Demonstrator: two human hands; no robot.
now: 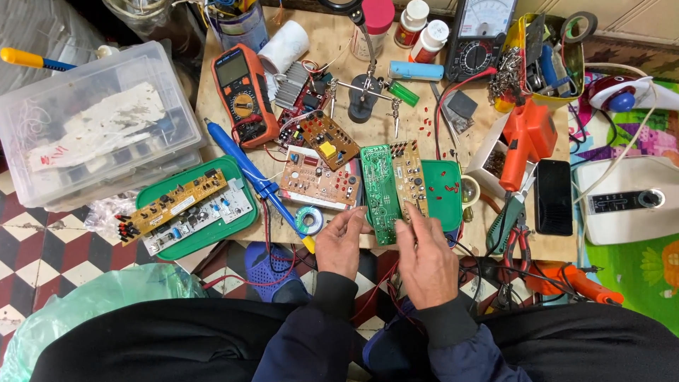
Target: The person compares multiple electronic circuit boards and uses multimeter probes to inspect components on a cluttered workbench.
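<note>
Centrally, a green circuit board (380, 192) and a tan circuit board (410, 180) lie side by side on a green tray (448, 201). Left hand (341, 242), at 7 o'clock, pinches the green board's lower edge. Right hand (426, 256), at 5 o'clock, presses fingertips (409, 210) together on the tan board. Solder spool (309, 220) at 9 o'clock, orange multimeter (245, 93) at 10.

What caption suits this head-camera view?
Left hand and right hand touch a green circuit board on a cluttered wooden workbench.
</note>
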